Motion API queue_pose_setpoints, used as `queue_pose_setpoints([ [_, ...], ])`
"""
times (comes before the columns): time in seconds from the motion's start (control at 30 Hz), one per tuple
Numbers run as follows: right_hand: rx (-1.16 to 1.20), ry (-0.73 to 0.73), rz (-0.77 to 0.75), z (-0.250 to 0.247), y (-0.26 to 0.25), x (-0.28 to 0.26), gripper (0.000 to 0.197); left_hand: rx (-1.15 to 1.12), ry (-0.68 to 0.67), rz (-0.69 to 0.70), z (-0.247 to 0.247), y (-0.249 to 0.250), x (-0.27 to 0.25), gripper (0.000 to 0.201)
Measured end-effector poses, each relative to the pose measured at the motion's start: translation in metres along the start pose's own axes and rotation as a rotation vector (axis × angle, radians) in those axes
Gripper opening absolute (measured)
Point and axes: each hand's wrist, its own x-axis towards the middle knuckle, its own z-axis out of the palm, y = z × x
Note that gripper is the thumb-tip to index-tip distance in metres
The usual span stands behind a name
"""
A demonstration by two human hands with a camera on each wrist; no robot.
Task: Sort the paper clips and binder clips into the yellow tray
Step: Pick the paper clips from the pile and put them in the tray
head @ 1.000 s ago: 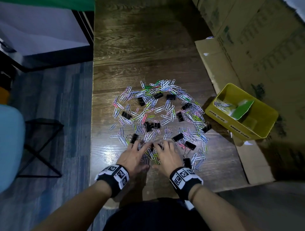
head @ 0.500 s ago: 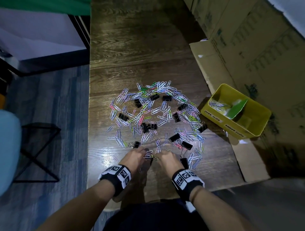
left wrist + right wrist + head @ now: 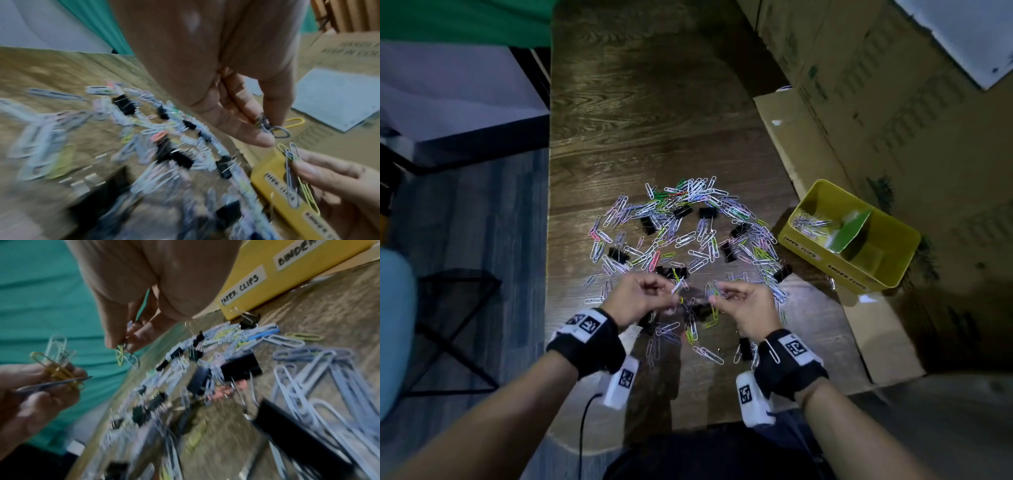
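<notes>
Left hand [image 3: 635,297] and right hand [image 3: 746,303] each pinch few coloured wire paper clips [image 3: 292,177] above wooden table [image 3: 654,120]. Rectangular yellow tray [image 3: 822,255] at 3 o'clock of scattered pile (black binder clips [image 3: 707,212] mixed in).

Dim room, tabletop glare, blurred wrist views

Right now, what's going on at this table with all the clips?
A person is sorting a scattered pile of paper clips and black binder clips on a wooden table. The left hand and the right hand are both raised above the pile, each pinching a few paper clips. The yellow tray sits to the right; its paper-clip compartment holds a few clips, while the binder-clip side looks empty. Most clips remain unsorted.
</notes>
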Motion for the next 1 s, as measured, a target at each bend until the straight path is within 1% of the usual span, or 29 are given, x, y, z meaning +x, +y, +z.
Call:
queue_pose_setpoints([
  [0.07,0.075,0.039,-0.027,-0.016,-0.018,-0.001,0.028,-0.018,-0.045,0.037,0.010,0.033,0.008,0.022],
  [0.17,0.169,0.123,-0.096,-0.048,-0.044,-0.001,0.028,0.054,-0.110,0.124,0.037,0.085,0.033,0.015],
  [0.23,0.204,0.199,-0.150,-0.072,-0.060,0.002,0.029,0.053,-0.176,0.196,0.062,0.114,0.054,0.013],
  [0.33,0.252,0.304,-0.208,-0.112,-0.080,0.012,0.030,0.071,-0.241,0.251,0.108,0.147,0.089,0.012],
  [0.4,0.251,0.366,-0.237,-0.137,-0.088,0.023,0.033,0.105,-0.250,0.248,0.139,0.157,0.115,0.010],
  [0.5,0.196,0.444,-0.223,-0.166,-0.092,0.046,0.031,0.244,-0.231,0.191,0.181,0.159,0.149,0.011],
  [0.53,0.166,0.465,-0.212,-0.173,-0.092,0.054,0.030,0.313,-0.213,0.187,0.193,0.156,0.158,0.013],
  [0.6,0.055,0.501,-0.193,-0.183,-0.089,0.073,0.029,0.545,-0.188,0.203,0.210,0.153,0.169,0.004],
  [0.67,-0.067,0.504,-0.170,-0.189,-0.085,0.089,0.028,0.799,-0.192,0.223,0.217,0.151,0.174,0.018],
  [0.73,-0.201,0.485,-0.135,-0.191,-0.080,0.104,0.027,0.877,-0.215,0.235,0.216,0.149,0.176,0.026],
  [0.8,-0.349,0.448,-0.113,-0.191,-0.074,0.116,0.026,0.857,-0.188,0.272,0.209,0.147,0.174,0.023],
  [0.87,-0.465,0.399,-0.098,-0.188,-0.069,0.124,0.026,0.745,-0.132,0.294,0.199,0.147,0.166,0.018],
  [0.97,-0.643,0.275,-0.033,-0.183,-0.067,0.131,0.027,0.575,-0.068,0.286,0.174,0.136,0.149,0.011],
  [1.0,-0.688,0.226,-0.006,-0.181,-0.067,0.132,0.029,0.558,-0.055,0.286,0.163,0.129,0.143,0.010],
])
